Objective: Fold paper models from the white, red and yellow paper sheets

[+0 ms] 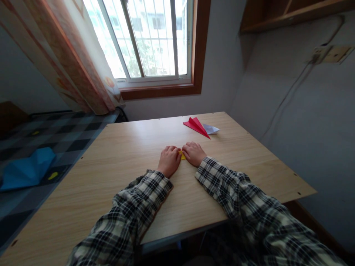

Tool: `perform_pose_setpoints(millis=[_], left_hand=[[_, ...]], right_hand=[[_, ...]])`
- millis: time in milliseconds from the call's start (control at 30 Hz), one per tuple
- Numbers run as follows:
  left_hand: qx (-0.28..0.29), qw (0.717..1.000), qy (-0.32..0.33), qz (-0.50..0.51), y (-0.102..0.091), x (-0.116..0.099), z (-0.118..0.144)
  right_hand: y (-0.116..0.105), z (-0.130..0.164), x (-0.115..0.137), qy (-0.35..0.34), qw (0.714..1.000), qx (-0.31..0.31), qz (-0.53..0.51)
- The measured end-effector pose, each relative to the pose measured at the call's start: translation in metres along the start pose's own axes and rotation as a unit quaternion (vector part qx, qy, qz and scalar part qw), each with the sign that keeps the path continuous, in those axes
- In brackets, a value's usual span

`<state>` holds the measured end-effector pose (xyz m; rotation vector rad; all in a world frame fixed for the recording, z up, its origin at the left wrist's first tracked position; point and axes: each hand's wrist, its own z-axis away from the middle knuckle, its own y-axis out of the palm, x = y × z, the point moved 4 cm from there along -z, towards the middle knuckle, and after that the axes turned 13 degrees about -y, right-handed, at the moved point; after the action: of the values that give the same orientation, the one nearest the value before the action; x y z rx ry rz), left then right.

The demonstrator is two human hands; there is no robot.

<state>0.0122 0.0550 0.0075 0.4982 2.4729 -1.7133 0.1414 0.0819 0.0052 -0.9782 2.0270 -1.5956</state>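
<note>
A small piece of folded yellow paper [182,156] lies on the wooden table [133,147], mostly covered by my fingers. My left hand [169,160] is closed on its left side, fingertips pressed down against it. From the right, my right hand [193,153] is closed on the paper's other side, fingers curled. The two hands nearly meet over it. Past my right hand sits a red paper plane [196,126], its nose pointing toward me and to the right. A white folded paper boat [212,129] rests just beside the plane, partly behind it.
Left of the table, a blue folded paper [29,168] lies on a checked bedspread [16,207]. A window [149,40] with a patterned curtain [63,51] is beyond the far edge. On the right wall are a cable [288,92], a socket [337,54] and a wooden shelf [299,16].
</note>
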Motion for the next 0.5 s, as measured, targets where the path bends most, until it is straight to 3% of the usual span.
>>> perform_pose_setpoints(millis=[500], left_hand=[[0.016,1.000,0.005,0.009,0.0050,0.0027,0.0012]], right_hand=[[-0.0034,0.0078,0.0049,-0.007,0.999,-0.035,0.001]])
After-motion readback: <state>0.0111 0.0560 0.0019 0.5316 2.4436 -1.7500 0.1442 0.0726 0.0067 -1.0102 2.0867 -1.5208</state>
